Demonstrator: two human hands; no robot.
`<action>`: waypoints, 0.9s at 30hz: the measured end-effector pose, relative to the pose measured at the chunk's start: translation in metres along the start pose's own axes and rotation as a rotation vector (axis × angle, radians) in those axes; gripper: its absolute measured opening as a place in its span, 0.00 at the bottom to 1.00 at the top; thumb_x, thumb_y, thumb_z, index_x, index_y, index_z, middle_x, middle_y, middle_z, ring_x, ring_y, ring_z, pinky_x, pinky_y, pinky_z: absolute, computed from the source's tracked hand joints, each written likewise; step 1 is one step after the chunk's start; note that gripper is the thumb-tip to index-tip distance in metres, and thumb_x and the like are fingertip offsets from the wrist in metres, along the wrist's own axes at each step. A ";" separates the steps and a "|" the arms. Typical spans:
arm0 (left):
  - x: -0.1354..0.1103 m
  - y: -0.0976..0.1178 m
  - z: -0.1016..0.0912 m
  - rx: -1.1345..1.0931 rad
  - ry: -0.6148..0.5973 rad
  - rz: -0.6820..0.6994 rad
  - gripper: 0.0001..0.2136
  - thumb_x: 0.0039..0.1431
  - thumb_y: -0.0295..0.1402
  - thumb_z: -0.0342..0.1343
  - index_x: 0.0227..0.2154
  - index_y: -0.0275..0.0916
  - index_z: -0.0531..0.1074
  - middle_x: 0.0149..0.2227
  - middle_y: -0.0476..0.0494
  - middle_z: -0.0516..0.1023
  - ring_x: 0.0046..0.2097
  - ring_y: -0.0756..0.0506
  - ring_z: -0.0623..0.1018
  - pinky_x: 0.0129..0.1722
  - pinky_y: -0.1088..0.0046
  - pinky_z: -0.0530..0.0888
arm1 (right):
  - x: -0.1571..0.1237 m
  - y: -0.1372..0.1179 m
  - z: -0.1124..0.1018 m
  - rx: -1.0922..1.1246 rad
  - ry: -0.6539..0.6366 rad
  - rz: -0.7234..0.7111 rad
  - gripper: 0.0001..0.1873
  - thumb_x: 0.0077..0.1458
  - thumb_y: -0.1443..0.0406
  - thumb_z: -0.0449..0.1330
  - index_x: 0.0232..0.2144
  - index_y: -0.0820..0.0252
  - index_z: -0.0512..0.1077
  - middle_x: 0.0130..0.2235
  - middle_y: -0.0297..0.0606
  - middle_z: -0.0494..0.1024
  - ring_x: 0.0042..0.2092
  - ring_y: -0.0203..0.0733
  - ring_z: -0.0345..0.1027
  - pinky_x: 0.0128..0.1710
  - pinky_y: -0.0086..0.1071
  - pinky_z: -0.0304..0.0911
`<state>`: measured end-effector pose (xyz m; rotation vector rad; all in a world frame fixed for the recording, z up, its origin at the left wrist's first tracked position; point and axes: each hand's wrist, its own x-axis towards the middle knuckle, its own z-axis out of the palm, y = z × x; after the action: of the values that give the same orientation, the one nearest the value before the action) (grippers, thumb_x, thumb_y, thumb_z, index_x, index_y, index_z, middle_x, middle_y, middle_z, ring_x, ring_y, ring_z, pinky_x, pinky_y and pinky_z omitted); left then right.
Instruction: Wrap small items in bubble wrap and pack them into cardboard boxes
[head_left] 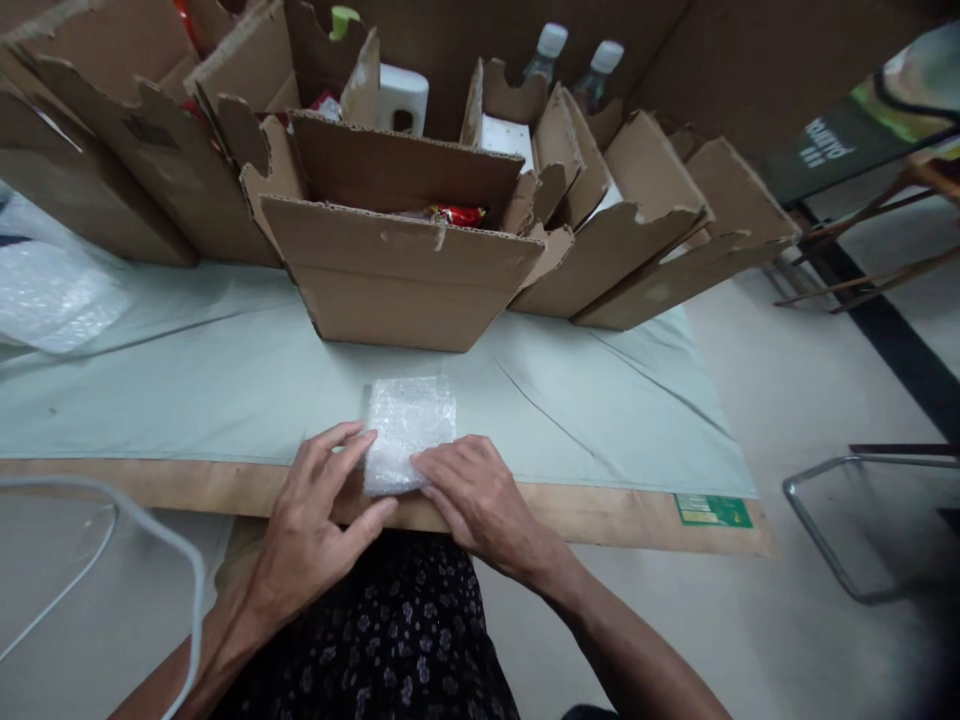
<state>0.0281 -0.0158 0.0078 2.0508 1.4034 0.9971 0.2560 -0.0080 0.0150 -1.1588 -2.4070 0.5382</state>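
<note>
A small packet wrapped in bubble wrap lies near the front edge of the table. My left hand rests against its left side, fingers stretched out and touching the wrap. My right hand lies flat on the packet's lower right corner, fingers pressing down on it. Neither hand lifts the packet; it sits on the pale green cloth that covers the wooden table.
An open cardboard box stands just behind the packet, with red packaging inside. More open boxes crowd the back, holding two bottles and a white container. A bubble wrap sheet lies at left. A metal frame stands right.
</note>
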 end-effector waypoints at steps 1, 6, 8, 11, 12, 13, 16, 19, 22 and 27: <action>-0.002 0.000 -0.002 0.006 -0.020 0.070 0.24 0.62 0.32 0.61 0.61 0.43 0.67 0.61 0.35 0.73 0.61 0.38 0.74 0.59 0.56 0.74 | 0.002 0.001 -0.003 0.055 -0.007 0.032 0.14 0.69 0.69 0.54 0.54 0.60 0.72 0.48 0.43 0.84 0.49 0.46 0.76 0.52 0.45 0.67; 0.007 -0.003 -0.002 -0.090 -0.133 0.072 0.15 0.66 0.28 0.55 0.55 0.42 0.72 0.48 0.42 0.82 0.50 0.44 0.81 0.49 0.64 0.79 | 0.009 0.008 -0.017 0.321 -0.126 0.293 0.17 0.68 0.64 0.57 0.56 0.56 0.74 0.52 0.41 0.83 0.49 0.46 0.78 0.48 0.43 0.72; 0.016 -0.007 0.003 -0.094 -0.114 -0.016 0.10 0.67 0.31 0.55 0.49 0.39 0.75 0.44 0.42 0.84 0.44 0.45 0.82 0.42 0.67 0.80 | 0.012 0.011 -0.017 0.385 -0.107 0.362 0.16 0.67 0.63 0.57 0.55 0.55 0.74 0.51 0.40 0.83 0.46 0.44 0.79 0.45 0.39 0.73; 0.029 -0.011 0.013 -0.067 -0.075 -0.101 0.10 0.66 0.32 0.55 0.46 0.37 0.77 0.40 0.42 0.84 0.37 0.46 0.82 0.35 0.70 0.79 | 0.017 0.017 -0.017 0.207 0.101 0.326 0.15 0.67 0.60 0.57 0.52 0.57 0.75 0.49 0.43 0.83 0.48 0.48 0.77 0.48 0.43 0.72; 0.032 -0.013 0.016 -0.045 -0.068 -0.103 0.10 0.66 0.32 0.55 0.45 0.36 0.77 0.38 0.43 0.84 0.35 0.46 0.81 0.34 0.70 0.79 | 0.021 0.018 -0.018 0.102 0.158 0.293 0.16 0.67 0.58 0.58 0.52 0.58 0.75 0.51 0.46 0.82 0.51 0.51 0.76 0.51 0.47 0.70; 0.035 -0.014 0.018 -0.015 -0.064 -0.092 0.10 0.66 0.32 0.55 0.45 0.36 0.77 0.36 0.44 0.83 0.33 0.46 0.81 0.33 0.69 0.79 | 0.025 0.020 -0.020 0.005 0.179 0.259 0.20 0.66 0.55 0.59 0.54 0.58 0.74 0.54 0.49 0.79 0.54 0.54 0.74 0.53 0.50 0.69; 0.039 -0.017 0.025 0.089 -0.030 -0.053 0.10 0.66 0.32 0.54 0.44 0.36 0.77 0.36 0.42 0.80 0.34 0.45 0.80 0.36 0.65 0.79 | 0.041 0.027 -0.028 -0.135 0.004 0.194 0.35 0.60 0.47 0.63 0.61 0.62 0.68 0.64 0.57 0.70 0.63 0.63 0.64 0.58 0.59 0.64; 0.037 -0.022 0.025 0.137 0.040 -0.076 0.15 0.64 0.34 0.55 0.51 0.36 0.74 0.46 0.36 0.77 0.45 0.40 0.81 0.43 0.61 0.80 | 0.052 0.035 -0.029 -0.122 -0.191 0.171 0.31 0.56 0.47 0.68 0.52 0.64 0.73 0.64 0.59 0.69 0.65 0.65 0.62 0.59 0.58 0.63; 0.031 -0.026 0.020 0.082 0.031 -0.092 0.27 0.61 0.37 0.60 0.62 0.38 0.66 0.57 0.32 0.73 0.58 0.36 0.76 0.53 0.55 0.78 | 0.044 0.035 -0.020 -0.011 -0.171 0.114 0.20 0.59 0.55 0.69 0.46 0.62 0.73 0.60 0.53 0.75 0.61 0.57 0.68 0.58 0.51 0.65; 0.026 -0.017 0.010 -0.187 -0.215 -0.109 0.20 0.61 0.30 0.56 0.57 0.44 0.70 0.49 0.43 0.81 0.48 0.44 0.82 0.49 0.65 0.79 | 0.007 0.024 -0.010 0.157 0.036 0.013 0.13 0.65 0.60 0.62 0.50 0.57 0.70 0.48 0.44 0.81 0.48 0.47 0.76 0.48 0.43 0.69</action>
<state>0.0310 0.0151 -0.0026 1.8628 1.2464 0.8035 0.2726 0.0134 0.0127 -1.1082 -2.2833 0.6913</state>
